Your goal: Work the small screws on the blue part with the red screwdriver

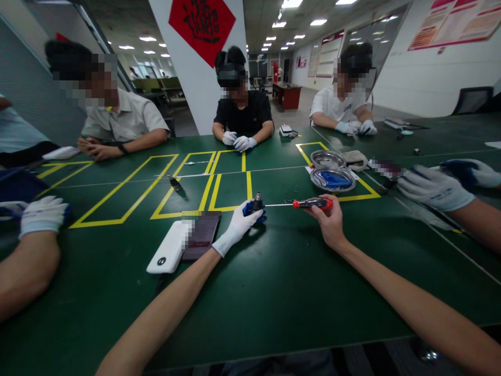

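My left hand (243, 223), in a white and blue glove, is closed around a small dark cylindrical part (257, 202) with a metal top, held upright above the table. My bare right hand (329, 219) grips the red and black handle of a screwdriver (312, 203). Its thin shaft points left, and the tip reaches the dark part at my left fingers; whether it sits in a screw I cannot tell. Several tiny screws (289, 198) lie on the table just behind the shaft. A similar dark cylindrical part (175, 183) stands farther off to the left.
On the green table (250, 303), a white power bank (169, 248) and a dark phone (203, 235) lie left of my left forearm. Metal bowls (348, 187) stand at the right, one holding something blue. Gloved hands of neighbours (43, 214) flank me; several people sit opposite.
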### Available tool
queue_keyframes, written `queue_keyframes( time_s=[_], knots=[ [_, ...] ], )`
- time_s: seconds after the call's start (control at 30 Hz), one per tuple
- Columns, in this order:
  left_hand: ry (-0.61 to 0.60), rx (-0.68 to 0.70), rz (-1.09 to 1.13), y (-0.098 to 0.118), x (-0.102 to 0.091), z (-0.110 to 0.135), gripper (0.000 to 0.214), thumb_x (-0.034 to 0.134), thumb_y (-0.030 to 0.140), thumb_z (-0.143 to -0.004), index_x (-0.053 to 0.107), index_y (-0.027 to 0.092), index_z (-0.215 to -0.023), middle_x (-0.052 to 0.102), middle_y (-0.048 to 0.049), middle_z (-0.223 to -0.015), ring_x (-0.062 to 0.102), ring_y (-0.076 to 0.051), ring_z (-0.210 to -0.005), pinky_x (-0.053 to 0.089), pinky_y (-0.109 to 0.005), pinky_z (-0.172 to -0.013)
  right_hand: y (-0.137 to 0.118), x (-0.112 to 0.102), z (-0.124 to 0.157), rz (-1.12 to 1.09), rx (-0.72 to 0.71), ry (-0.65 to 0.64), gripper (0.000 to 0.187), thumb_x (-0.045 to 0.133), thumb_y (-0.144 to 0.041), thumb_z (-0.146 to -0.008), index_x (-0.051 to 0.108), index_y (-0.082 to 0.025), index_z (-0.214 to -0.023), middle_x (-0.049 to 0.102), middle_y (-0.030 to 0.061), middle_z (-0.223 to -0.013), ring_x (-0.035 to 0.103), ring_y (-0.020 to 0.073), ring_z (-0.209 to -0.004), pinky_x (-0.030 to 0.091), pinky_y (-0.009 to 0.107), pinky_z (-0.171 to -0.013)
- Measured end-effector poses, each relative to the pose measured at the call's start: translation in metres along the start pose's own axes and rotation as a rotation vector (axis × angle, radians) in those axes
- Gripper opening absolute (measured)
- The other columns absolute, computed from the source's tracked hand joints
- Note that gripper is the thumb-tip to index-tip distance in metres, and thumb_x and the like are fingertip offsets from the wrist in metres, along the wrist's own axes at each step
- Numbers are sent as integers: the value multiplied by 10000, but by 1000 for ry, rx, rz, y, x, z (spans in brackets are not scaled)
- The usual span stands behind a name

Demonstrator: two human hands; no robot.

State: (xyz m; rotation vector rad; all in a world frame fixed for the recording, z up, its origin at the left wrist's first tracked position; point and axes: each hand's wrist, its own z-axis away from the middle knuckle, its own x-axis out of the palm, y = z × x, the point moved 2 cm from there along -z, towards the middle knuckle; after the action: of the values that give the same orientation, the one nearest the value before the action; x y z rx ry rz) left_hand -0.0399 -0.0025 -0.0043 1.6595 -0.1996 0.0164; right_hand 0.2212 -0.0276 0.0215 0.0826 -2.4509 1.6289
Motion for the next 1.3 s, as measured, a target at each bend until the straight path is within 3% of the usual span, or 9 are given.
queue_keyframes(
  time_s=[0.2, 0.5, 0.73, 0.93, 1.13, 1.3],
  knots=[
    [-3, 20, 17, 4, 2, 2, 545, 676, 393, -750, 495, 178, -1218, 623, -103, -1115, 650, -199, -905, 544, -398, -834, 0, 0, 0, 15, -3, 14, 367, 682, -317, -767, 481, -271, -1070, 571, 17, -1090, 603, 226, -1042, 523, 506, -948],
    [101, 41, -127, 0, -1, 0, 510, 744, 334, -670, 588, 156, -1122, 658, -98, -1069, 655, -196, -872, 536, -407, -854, 6, -3, -2, 26, -7, 35, 383, 679, -328, -763, 468, -274, -1078, 587, 8, -1070, 609, 218, -1035, 521, 509, -946],
    [98, 69, -125, -5, -2, -3, 539, 772, 326, -626, 600, 144, -1103, 656, -119, -1093, 653, -208, -903, 530, -421, -862, 9, -4, -2, 21, -2, 28, 383, 682, -330, -757, 477, -274, -1076, 584, 6, -1073, 612, 217, -1030, 541, 494, -920],
    [82, 74, -93, -3, -2, -3, 555, 713, 356, -700, 573, 146, -1195, 649, -124, -1125, 649, -216, -929, 512, -423, -887, 7, -4, -1, 31, -3, 15, 381, 685, -319, -761, 478, -268, -1077, 579, 12, -1086, 610, 221, -1039, 524, 509, -941],
    [174, 181, -274, 5, 1, 0, 472, 709, 305, -687, 631, 169, -1133, 654, -99, -1141, 600, -237, -1074, 417, -412, -1013, 5, -2, 0, 37, -5, 3, 385, 683, -323, -764, 468, -270, -1078, 586, 16, -1097, 605, 227, -1055, 515, 512, -954],
    [155, 204, -263, 5, 3, 1, 457, 691, 284, -698, 599, 185, -1135, 649, -91, -1133, 607, -213, -1038, 437, -397, -977, 4, -1, 1, 22, -6, 2, 374, 675, -308, -770, 464, -269, -1076, 600, 17, -1090, 606, 227, -1063, 512, 511, -955]
  ],
)
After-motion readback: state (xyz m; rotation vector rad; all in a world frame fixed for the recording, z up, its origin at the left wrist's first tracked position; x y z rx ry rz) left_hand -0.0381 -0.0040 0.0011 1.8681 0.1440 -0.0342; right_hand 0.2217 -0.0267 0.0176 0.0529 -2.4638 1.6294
